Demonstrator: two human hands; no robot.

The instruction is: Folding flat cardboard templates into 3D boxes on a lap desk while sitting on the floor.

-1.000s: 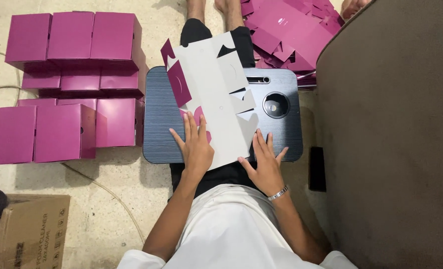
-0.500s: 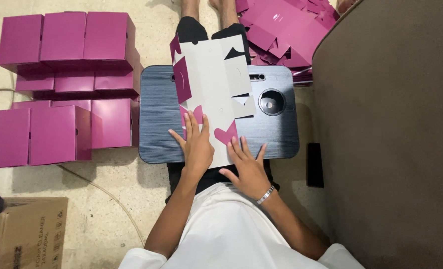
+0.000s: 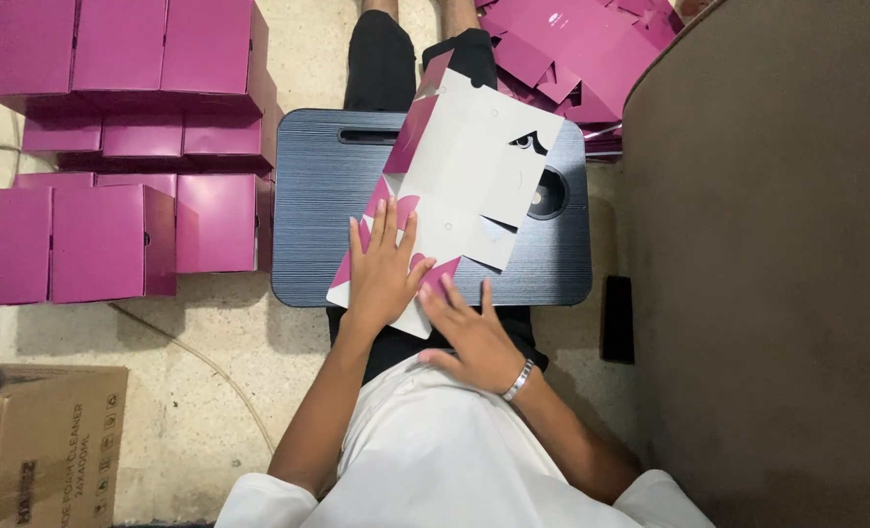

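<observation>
1. Two bare hands, mine, press on one flat, unfolded carton blank (image 3: pixel 474 176), its matte white inner face up and glossy magenta flaps showing at the edges.
2. My left hand (image 3: pixel 384 269) lies palm-down with fingers spread on the blank's near-left corner, pinching nothing.
3. My right hand (image 3: pixel 474 337), a metal bracelet at the wrist, rests flat and open at the blank's near edge, fingertips touching a magenta flap (the palm itself lies off the card, over my lap).
4. The blank lies tilted across a dark, fine-ribbed lap desk (image 3: pixel 317 196) with rounded corners, a slot handle and a round recess; it stretches away from both hands toward the far right.
5. Assembled magenta boxes (image 3: pixel 122 235), square and smooth, stand in rows on the concrete floor to my left.
6. More flat magenta blanks (image 3: pixel 581 49) lie heaped beyond the desk; a brown corrugated carton (image 3: pixel 48 440) sits near left.
</observation>
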